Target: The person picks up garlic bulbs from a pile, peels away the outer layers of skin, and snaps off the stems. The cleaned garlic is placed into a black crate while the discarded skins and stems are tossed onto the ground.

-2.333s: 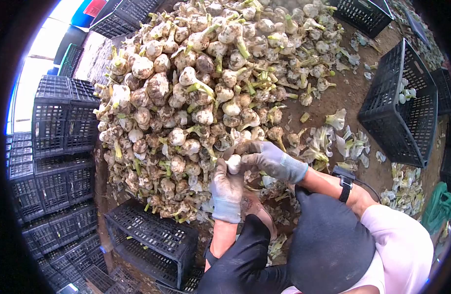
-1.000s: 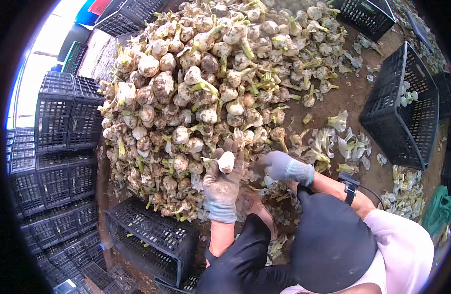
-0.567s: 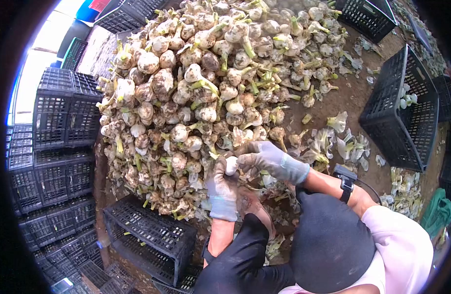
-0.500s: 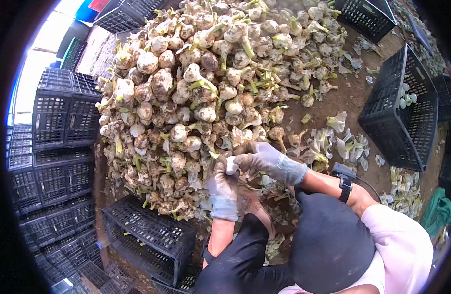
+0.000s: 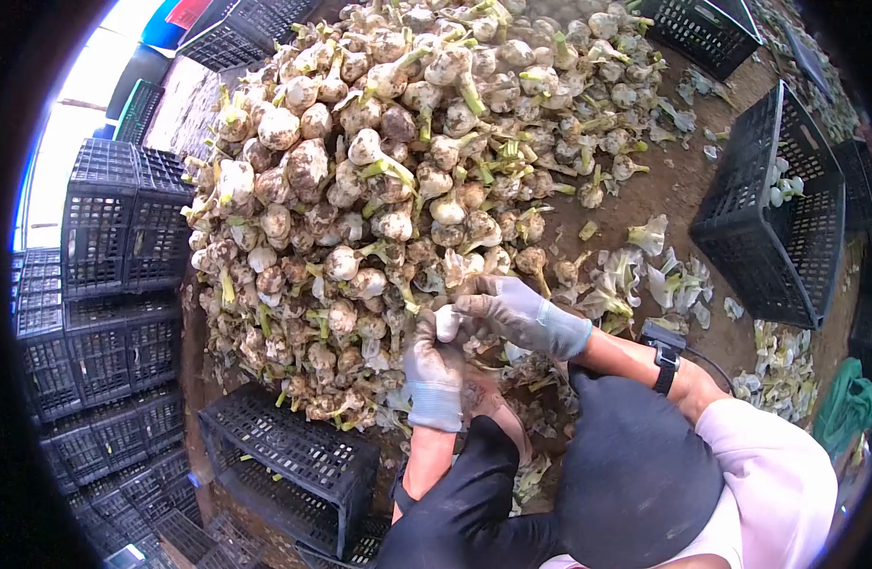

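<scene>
My left hand (image 5: 430,368), in a soiled white-and-grey knit glove, is closed around a white peeled garlic bulb (image 5: 446,323). My right hand (image 5: 523,314), gloved the same way, reaches in from the right with its fingers curled and pressed at the bulb's side; its lower fingers are partly hidden. Both hands are just above the near edge of a large heap of garlic bulbs (image 5: 308,163) with soil-stained skins and cut green stems. Loose pale garlic skins (image 5: 618,292) lie on the ground to the right of my hands.
An upturned black crate (image 5: 294,441) stands at the lower left. Stacked black crates (image 5: 109,356) line the left side. On the right, a tilted black crate (image 5: 739,223) holds several white bulbs (image 5: 785,187). Green netting (image 5: 845,403) lies at the far right.
My right hand's fingers have shifted slightly against the garlic bulb, and more of its white surface shows. My left hand stays nearly in place. The view has moved slightly.
</scene>
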`<state>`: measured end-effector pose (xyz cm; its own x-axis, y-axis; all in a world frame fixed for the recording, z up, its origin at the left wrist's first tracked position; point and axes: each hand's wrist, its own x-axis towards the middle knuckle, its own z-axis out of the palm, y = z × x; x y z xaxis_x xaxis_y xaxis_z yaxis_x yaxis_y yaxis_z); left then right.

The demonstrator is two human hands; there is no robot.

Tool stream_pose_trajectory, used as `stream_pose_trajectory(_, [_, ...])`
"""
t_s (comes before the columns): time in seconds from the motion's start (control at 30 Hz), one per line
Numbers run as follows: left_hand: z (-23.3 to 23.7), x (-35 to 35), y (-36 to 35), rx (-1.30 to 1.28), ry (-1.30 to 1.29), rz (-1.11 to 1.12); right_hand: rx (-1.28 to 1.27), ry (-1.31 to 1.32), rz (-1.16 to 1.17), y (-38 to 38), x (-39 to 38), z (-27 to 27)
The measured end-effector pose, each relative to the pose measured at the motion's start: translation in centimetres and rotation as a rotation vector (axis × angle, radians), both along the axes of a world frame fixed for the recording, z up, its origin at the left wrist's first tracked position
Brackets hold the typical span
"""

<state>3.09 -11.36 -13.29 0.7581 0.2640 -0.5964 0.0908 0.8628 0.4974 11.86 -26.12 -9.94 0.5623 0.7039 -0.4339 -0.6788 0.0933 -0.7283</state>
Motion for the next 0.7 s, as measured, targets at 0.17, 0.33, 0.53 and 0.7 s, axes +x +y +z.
stream_pose_trajectory(0.17, [-0.4,-0.1,0.3,0.047,0.009,0.022,-0.012,0.035,-0.032,0.3,-0.2,-0.2])
stream_pose_trajectory(0.33, [-0.4,0.4,0.2,-0.100,0.045,0.084,0.113,0.217,-0.085,-0.1,-0.4,-1.6])
stream_pose_trajectory(0.53, [-0.7,0.3,-0.3,0.474,0.018,0.034,-0.148,-0.202,0.012,0.8,-0.3,-0.6])
stream_pose_trajectory(0.7, [0.9,1.4,-1.9,0.322,0.030,0.045,-0.422,-0.709,-0.035,0.7,-0.6,-1.5])
